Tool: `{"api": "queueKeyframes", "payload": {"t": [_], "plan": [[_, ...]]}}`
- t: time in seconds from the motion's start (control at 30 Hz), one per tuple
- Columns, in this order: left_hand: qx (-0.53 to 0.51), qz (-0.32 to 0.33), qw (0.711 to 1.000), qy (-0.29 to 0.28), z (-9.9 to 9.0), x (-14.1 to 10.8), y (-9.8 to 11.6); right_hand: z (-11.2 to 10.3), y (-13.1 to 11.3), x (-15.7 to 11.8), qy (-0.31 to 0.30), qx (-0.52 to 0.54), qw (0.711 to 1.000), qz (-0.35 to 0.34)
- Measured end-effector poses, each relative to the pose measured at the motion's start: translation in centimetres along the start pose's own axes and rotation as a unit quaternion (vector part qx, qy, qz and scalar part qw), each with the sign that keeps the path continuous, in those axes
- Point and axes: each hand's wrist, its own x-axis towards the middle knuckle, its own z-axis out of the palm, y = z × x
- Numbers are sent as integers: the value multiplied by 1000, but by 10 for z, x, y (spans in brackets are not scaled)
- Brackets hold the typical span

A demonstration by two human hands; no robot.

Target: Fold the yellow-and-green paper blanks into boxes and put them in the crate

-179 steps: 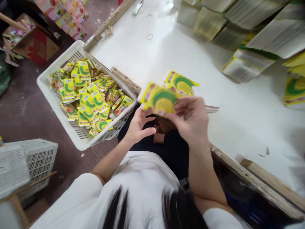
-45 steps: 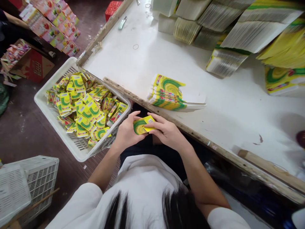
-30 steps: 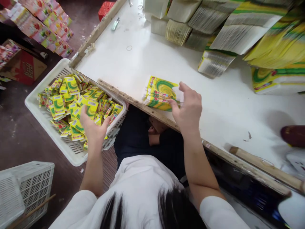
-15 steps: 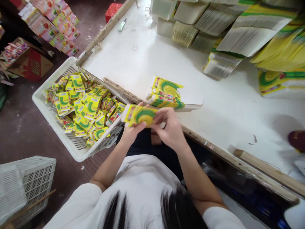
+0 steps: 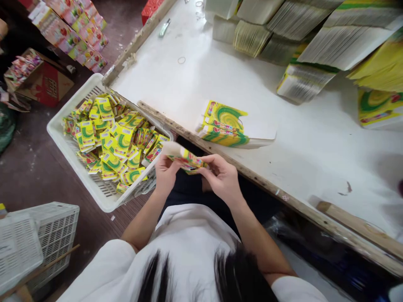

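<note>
Between my two hands, over my lap and just off the table edge, is a small yellow and green printed carton with a white flap at its left end. My left hand pinches its left part, and my right hand grips its right end with thumb and fingers. On the table in front lies a stack of flat cartons with the same print. To my left, a white plastic basket holds many small folded cartons.
Bundles of flat cartons are piled at the table's back right. A green-handled small tool and a rubber band lie on the white table. White crates and a cardboard box stand on the floor at left.
The carton in my hands has turned from showing its flat front to being tilted and opened out, its white flap now raised at the left. The view has shifted slightly.
</note>
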Motion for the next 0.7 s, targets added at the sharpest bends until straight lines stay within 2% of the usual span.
{"api": "queueKeyframes", "payload": {"t": [0.03, 0.1, 0.17, 0.27, 0.37, 0.43, 0.47, 0.53, 0.6, 0.63, 0.67, 0.7], "plan": [[-9, -3, 1000, 14, -5, 0, -1, -5, 0, 0, 4, -15, 1000, -14], [-15, -15, 1000, -8, -17, 3, 3, -13, -2, -1, 17, -51, 997, -49], [-6, -14, 997, -74, -31, 8, 17, -21, -6, -1, 33, -117, 988, -100], [50, 21, 983, -176, -49, 14, 47, -28, -11, -3, 19, -261, 947, -184], [198, 57, 940, -271, -50, 10, 65, -23, -15, -7, -46, -343, 902, -259], [303, 65, 899, -309, -39, 2, 63, -16, -18, -12, -64, -337, 890, -300], [343, 65, 885, -309, -32, -3, 59, -14, -20, -14, -48, -324, 895, -304], [392, 73, 872, -283, -21, -10, 49, -13, -22, -16, 42, -286, 920, -266], [404, 94, 874, -252, -15, -16, 41, -15, -20, -14, 137, -225, 948, -178], [397, 110, 879, -242, -13, -18, 38, -17, -17, -12, 148, -178, 965, -122], [383, 128, 884, -234, -12, -20, 37, -18, -13, -10, 133, -116, 982, -60], [366, 148, 890, -227, -12, -21, 37, -18, -8, -8, 92, -40, 995, 8]]}}
